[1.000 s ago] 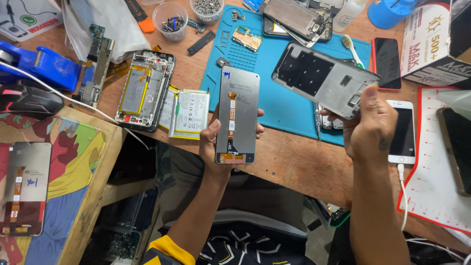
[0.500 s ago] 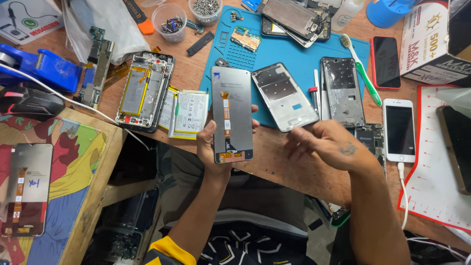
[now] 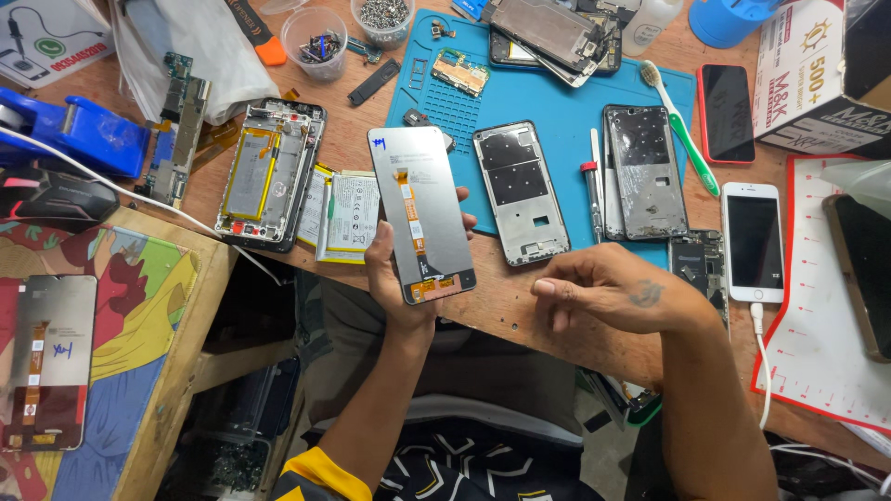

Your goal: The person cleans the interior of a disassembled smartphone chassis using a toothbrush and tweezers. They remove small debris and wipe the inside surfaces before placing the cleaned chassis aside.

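- The left hand (image 3: 401, 278) holds a grey rectangular phone display panel with an orange flex ribbon down its back (image 3: 422, 211) upright over the near edge of the brown wooden workbench (image 3: 520, 306); the thumb lies along the panel's left side and the fingertips curl round its right edge.
- The right hand (image 3: 613, 292) rests knuckles-up on the bench edge, holding nothing, fingers loosely curled together and pointing left, just right of the panel.
- Containers: a clear round plastic cup (image 3: 314, 39) holds small mixed parts; beside it, a second clear cup (image 3: 382, 17) is filled with tiny grey screws. A blue round tub (image 3: 729, 19) sits at the far edge; its contents cannot be seen.
- Packages: a white and red cardboard box (image 3: 806, 70) stands at the far right; a white printed card (image 3: 46, 37) lies at the far left corner.
- On the blue silicone work mat (image 3: 557, 93) lie a silver phone mid-frame (image 3: 520, 190) and a darker scratched frame (image 3: 642, 172), close together, with a green-handled toothbrush (image 3: 682, 130) on the mat's right margin.
- Bare wood shows only along the near edge between the hands.
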